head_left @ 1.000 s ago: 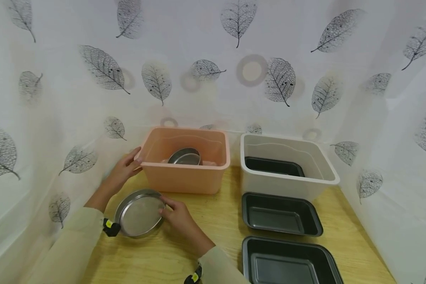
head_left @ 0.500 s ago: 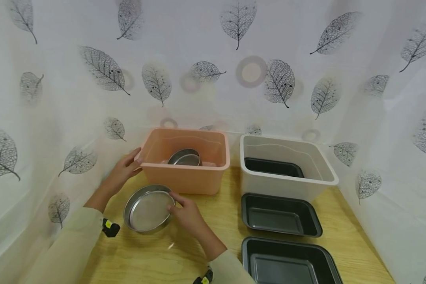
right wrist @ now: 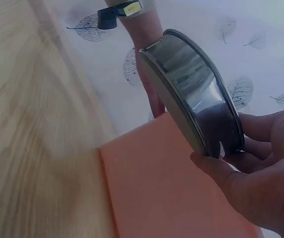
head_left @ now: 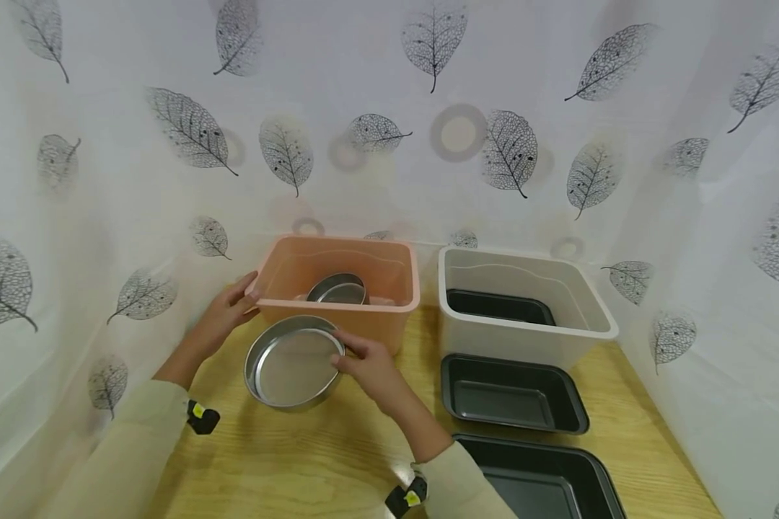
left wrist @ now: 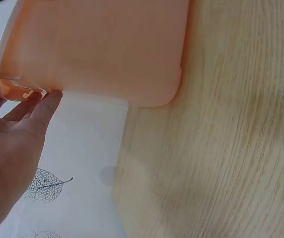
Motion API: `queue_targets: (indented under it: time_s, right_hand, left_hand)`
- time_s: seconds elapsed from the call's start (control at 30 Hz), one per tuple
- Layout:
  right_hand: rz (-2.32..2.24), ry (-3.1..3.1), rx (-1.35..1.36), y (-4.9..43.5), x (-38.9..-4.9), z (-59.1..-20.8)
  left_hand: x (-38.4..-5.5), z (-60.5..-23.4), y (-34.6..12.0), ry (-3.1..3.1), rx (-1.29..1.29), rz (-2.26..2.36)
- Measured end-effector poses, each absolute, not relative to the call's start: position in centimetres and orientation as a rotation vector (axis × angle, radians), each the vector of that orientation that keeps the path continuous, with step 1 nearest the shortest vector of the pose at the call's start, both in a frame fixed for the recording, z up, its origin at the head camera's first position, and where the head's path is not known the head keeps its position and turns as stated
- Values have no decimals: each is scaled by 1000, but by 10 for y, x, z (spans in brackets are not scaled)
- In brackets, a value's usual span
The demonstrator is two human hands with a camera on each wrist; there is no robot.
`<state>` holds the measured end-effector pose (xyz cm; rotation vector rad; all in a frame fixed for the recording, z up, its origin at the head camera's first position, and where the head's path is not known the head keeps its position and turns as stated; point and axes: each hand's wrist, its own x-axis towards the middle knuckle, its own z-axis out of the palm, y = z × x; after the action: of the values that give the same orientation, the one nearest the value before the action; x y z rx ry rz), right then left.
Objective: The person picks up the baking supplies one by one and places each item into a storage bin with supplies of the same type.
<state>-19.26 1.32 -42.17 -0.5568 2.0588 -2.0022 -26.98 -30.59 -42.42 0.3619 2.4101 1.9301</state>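
Note:
My right hand (head_left: 373, 367) pinches the right edge of a round, shallow metal cake pan (head_left: 292, 367). The pan is tilted and raised above the table, in front of the peach plastic bin (head_left: 337, 324). In the right wrist view the thumb lies on one face of the pan (right wrist: 191, 89) and the fingers on the other side. My left hand (head_left: 223, 313) grips the bin's left rim; in the left wrist view its fingers (left wrist: 45, 109) curl under that rim. Inside the bin sit smaller round metal pans (head_left: 339, 290), partly hidden by the front wall.
A white plastic bin (head_left: 526, 339) stands to the right with a dark loaf pan (head_left: 500, 305) in it. Two more dark rectangular pans lie in front: a smaller loaf pan (head_left: 513, 393) and a larger one (head_left: 539, 476). A leaf-print curtain (head_left: 389, 194) encloses the wooden table (head_left: 260, 468).
My right hand has lifted the cake pan off the table and carried it right and up towards the peach bin. The left hand has stayed at the bin's rim.

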Motion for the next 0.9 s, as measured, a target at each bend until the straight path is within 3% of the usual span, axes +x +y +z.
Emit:
queue_targets:
  time_s: [0.33,0.9]
  right_hand:
    - [-2004,2086,-577,34,-205,-392]
    - [-2066,2186,-572,47,-257,-360]
  left_hand:
    - [-266,-422,-304,2415,377,1917]
    - [-270,-425,-306,2435,387,1891]
